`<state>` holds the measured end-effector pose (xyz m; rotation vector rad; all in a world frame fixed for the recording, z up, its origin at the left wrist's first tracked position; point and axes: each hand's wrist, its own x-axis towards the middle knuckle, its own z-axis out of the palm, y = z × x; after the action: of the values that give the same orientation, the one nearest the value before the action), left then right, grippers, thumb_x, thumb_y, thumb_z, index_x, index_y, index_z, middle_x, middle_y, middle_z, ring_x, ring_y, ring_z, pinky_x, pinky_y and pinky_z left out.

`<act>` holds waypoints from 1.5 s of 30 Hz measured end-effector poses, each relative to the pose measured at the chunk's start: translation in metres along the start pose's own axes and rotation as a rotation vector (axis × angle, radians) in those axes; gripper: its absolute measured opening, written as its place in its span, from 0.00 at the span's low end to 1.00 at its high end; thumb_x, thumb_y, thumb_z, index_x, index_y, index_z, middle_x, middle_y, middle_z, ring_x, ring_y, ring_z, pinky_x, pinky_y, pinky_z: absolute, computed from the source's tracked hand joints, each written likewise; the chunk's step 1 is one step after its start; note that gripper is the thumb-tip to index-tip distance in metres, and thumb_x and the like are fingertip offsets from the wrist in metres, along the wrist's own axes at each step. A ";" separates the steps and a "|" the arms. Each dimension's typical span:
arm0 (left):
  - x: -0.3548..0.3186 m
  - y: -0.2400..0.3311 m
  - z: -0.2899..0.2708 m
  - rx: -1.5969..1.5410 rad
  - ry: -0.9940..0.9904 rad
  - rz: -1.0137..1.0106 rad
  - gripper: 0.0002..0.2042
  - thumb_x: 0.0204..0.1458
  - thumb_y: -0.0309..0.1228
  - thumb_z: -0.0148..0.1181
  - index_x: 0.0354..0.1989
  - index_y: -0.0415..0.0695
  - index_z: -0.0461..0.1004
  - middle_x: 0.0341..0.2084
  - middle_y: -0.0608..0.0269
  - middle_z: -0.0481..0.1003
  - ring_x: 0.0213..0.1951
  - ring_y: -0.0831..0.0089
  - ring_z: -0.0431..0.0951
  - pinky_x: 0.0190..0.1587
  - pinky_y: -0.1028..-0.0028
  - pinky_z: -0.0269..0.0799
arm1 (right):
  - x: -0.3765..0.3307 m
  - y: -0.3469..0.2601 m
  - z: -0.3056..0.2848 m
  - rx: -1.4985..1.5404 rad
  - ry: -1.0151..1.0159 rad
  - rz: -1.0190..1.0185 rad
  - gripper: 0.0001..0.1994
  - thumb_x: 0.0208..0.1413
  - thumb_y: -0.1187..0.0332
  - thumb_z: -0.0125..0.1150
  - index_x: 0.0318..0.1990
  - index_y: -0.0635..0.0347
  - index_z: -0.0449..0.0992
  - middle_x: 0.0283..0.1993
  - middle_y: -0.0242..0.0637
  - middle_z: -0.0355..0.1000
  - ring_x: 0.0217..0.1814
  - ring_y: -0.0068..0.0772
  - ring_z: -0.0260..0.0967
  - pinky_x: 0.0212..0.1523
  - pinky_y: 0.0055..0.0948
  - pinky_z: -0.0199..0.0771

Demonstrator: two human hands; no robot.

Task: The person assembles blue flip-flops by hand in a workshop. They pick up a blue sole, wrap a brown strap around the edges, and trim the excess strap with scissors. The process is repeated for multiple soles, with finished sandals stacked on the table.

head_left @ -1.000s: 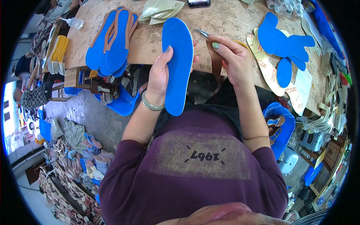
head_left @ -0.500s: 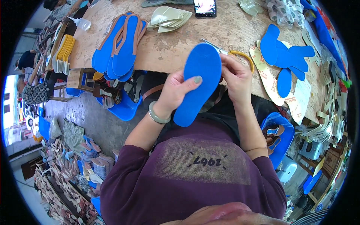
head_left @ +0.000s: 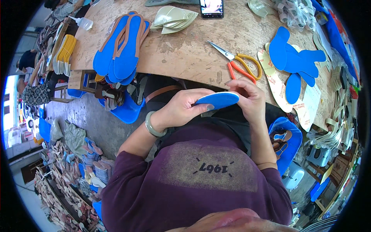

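A blue insole is held in front of my body, tilted so that its face shows foreshortened and its pale edge faces up. My left hand grips it, thumb on the blue face and fingers behind. At the insole's right end, the fingers of my right hand are pinched on its edge. Just beyond my right hand, scissors with one yellow and one red handle lie on the wooden table. What the far side of the insole looks like is hidden.
Blue insoles with brown straps lie stacked at the table's left edge. Loose blue insoles rest on printed sheets at right. Cream curved pieces and a phone are at the back. Blue bins stand below on both sides.
The insole has been tipped from face-on to nearly edge-on and lowered. My right hand has moved down slightly, uncovering the scissors.
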<state>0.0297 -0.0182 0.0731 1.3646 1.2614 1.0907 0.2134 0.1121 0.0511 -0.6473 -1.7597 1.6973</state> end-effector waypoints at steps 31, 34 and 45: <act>-0.004 0.009 0.016 -0.081 0.037 0.077 0.13 0.55 0.26 0.57 0.48 0.36 0.73 0.51 0.55 0.71 0.47 0.71 0.74 0.50 0.74 0.70 | 0.003 -0.004 0.026 0.074 -0.015 -0.160 0.10 0.61 0.68 0.53 0.32 0.65 0.75 0.32 0.33 0.65 0.34 0.22 0.63 0.37 0.20 0.64; -0.003 0.006 0.014 -0.093 -0.023 0.060 0.13 0.54 0.26 0.58 0.47 0.36 0.73 0.47 0.55 0.74 0.46 0.70 0.75 0.48 0.74 0.70 | 0.003 -0.010 0.027 0.255 -0.094 -0.015 0.10 0.61 0.69 0.52 0.32 0.66 0.75 0.33 0.33 0.66 0.35 0.23 0.64 0.39 0.21 0.64; -0.009 0.007 0.018 0.119 0.127 0.205 0.12 0.49 0.20 0.60 0.44 0.38 0.77 0.41 0.54 0.77 0.42 0.64 0.78 0.46 0.73 0.71 | 0.036 -0.021 -0.031 0.406 0.425 -0.383 0.10 0.63 0.68 0.47 0.33 0.63 0.71 0.31 0.33 0.65 0.35 0.24 0.61 0.39 0.25 0.62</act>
<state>0.0477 -0.0280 0.0773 1.5623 1.3170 1.2772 0.2119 0.1577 0.0748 -0.4140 -1.1148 1.4563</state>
